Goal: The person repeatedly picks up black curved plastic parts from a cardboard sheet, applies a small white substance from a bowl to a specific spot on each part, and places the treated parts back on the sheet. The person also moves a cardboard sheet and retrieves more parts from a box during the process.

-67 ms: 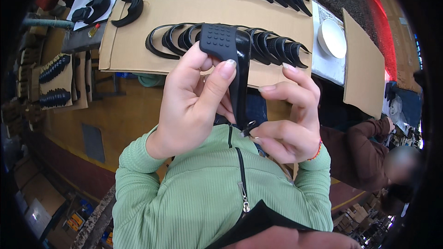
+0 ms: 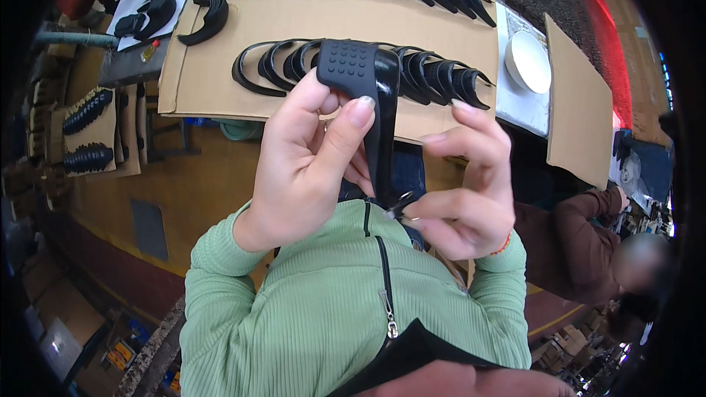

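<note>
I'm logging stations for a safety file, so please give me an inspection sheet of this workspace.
Surface: cardboard sheet under two rows of curved black parts.
Job's things: black studded part held up; small dark tool by its lower end, contact unclear.
Clutter: white bowl at right; lone curved black piece at the cardboard's left.
Grippers: left hand grips the part; right hand pinches the tool.
Cables: nothing seen near the hands.
Surroundings: another person in a brown top, at right.
</note>
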Demonstrator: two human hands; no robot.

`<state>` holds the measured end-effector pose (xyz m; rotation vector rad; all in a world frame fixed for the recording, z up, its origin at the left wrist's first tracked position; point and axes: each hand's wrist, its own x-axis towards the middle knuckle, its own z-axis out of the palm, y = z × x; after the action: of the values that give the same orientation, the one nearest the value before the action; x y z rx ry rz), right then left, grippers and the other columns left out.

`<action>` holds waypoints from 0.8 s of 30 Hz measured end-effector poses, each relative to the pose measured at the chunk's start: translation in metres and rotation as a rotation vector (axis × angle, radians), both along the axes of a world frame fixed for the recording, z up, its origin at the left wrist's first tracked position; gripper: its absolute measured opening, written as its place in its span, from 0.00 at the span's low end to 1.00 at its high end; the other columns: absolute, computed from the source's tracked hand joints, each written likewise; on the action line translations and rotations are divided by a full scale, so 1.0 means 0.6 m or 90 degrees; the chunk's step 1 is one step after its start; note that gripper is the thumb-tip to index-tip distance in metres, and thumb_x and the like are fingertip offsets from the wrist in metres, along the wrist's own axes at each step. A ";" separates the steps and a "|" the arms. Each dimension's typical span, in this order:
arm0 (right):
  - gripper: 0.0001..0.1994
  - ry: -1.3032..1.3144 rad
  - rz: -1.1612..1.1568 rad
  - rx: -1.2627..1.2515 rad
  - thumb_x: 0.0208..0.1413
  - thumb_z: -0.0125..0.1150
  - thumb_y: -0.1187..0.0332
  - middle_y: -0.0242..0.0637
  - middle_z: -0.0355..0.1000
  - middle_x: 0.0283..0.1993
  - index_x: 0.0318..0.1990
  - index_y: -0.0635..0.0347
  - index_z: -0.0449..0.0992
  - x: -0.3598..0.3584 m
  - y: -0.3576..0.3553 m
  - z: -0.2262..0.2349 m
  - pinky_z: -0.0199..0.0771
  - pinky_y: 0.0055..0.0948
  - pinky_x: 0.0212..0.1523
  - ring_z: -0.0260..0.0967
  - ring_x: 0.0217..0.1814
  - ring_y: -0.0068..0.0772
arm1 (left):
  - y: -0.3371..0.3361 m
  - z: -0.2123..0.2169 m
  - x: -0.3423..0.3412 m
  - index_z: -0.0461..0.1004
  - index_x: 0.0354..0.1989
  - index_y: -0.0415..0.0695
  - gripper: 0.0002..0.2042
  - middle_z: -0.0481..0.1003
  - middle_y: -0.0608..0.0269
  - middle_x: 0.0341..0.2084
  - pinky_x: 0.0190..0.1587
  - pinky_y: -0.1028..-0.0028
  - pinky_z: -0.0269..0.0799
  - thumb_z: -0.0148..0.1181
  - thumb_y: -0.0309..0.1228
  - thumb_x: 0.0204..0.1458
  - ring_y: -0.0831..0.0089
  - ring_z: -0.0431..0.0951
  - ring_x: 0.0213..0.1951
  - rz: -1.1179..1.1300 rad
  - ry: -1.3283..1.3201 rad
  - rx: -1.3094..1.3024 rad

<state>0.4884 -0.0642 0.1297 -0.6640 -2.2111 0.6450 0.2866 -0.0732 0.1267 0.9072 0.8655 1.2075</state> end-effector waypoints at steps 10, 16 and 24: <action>0.06 0.415 -0.264 -0.118 0.44 0.64 0.80 0.40 0.59 0.45 0.32 0.65 0.76 -0.029 0.038 -0.036 0.59 0.26 0.50 0.57 0.47 0.29 | -0.002 -0.030 -0.003 0.63 0.54 0.38 0.15 0.72 0.66 0.31 0.28 0.81 0.74 0.49 0.27 0.59 0.82 0.75 0.27 -0.119 -0.196 -0.052; 0.08 0.292 -0.195 -0.061 0.42 0.67 0.79 0.41 0.60 0.44 0.32 0.63 0.77 -0.046 0.032 -0.021 0.65 0.24 0.41 0.61 0.40 0.29 | 0.001 -0.036 -0.012 0.63 0.55 0.39 0.15 0.74 0.65 0.32 0.28 0.82 0.74 0.48 0.29 0.60 0.82 0.75 0.28 -0.118 -0.197 -0.050; 0.11 0.135 0.022 0.113 0.33 0.70 0.74 0.37 0.59 0.42 0.29 0.52 0.80 -0.052 0.032 -0.013 0.67 0.31 0.42 0.62 0.43 0.35 | 0.019 -0.039 -0.037 0.62 0.55 0.42 0.15 0.74 0.64 0.41 0.42 0.77 0.76 0.44 0.29 0.61 0.78 0.77 0.40 -0.143 -0.456 -0.091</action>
<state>0.4573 -0.0448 0.1218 -0.4467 -2.0572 0.5042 0.2644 -0.0618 0.1031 0.3855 0.2569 1.1387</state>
